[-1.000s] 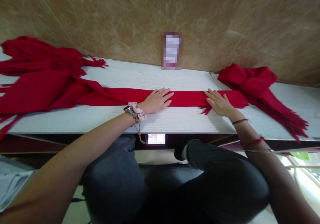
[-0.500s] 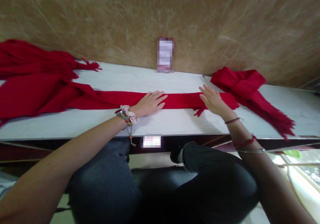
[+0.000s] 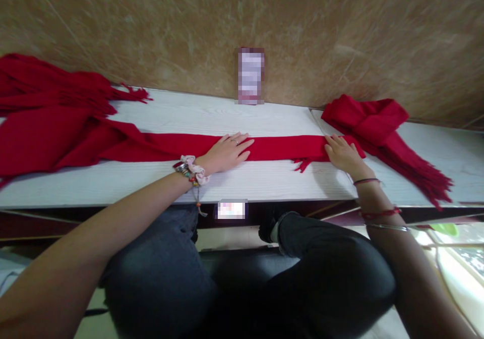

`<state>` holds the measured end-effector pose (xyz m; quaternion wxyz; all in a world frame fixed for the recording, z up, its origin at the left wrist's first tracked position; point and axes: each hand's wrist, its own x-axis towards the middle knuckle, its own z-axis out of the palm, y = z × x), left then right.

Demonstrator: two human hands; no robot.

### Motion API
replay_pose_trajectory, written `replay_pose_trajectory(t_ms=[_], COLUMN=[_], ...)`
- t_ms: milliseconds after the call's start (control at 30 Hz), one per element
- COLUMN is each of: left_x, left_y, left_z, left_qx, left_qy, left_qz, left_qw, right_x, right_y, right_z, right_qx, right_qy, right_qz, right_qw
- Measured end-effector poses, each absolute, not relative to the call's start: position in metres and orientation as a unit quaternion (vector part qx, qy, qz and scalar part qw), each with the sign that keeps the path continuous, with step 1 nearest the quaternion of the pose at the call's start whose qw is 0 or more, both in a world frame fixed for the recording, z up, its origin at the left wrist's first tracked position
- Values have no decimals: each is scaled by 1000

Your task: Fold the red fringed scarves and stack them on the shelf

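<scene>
A long red scarf (image 3: 280, 148) lies folded into a narrow flat strip across the white tabletop. My left hand (image 3: 226, 152) rests flat on the middle of the strip, fingers spread. Near the strip's right end, my right hand (image 3: 345, 155) lies palm down on the cloth with its fingers stretched out. A bit of fringe (image 3: 302, 164) sticks out under the front edge between my hands. To the left the strip widens into loose, rumpled red cloth (image 3: 45, 139).
Another red scarf (image 3: 378, 127), folded with its fringe toward the front, lies at the right. More bunched red cloth (image 3: 56, 84) is at the back left. The white tabletop (image 3: 181, 112) meets a brown marbled wall (image 3: 151, 31). A blurred card (image 3: 250, 75) stands against that wall.
My right hand has slid right along the strip toward its end and now lies flatter on it. My left hand stays in place on the scarf. The view has shifted slightly.
</scene>
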<state>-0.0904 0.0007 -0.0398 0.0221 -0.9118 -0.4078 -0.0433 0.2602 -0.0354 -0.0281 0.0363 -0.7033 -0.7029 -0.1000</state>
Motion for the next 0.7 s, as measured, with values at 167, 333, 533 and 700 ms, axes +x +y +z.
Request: replay_pose_trajectory(t_ms=[167,333,533,700], left_x=[-90,-90,-113,-137], left_y=[0,-3,-12,-20], left_z=[-42,-40,-35,-33], left_qx=[-912,-913,-916,-905], left_qy=[-405,-401,-397,-426], left_qz=[-59,-64,-38,-5], left_qw=[31,43,35,21], right_x=[184,121,123,123], right_y=[-33,-30,-27,-26], right_z=[-11,-23,-42,-36], right_qx=[-576,-480,-470,-473], right_qy=[-811,-875,-881,-880], right_qz=[-83,-41,-11,-8], right_qw=[69,44,48,38])
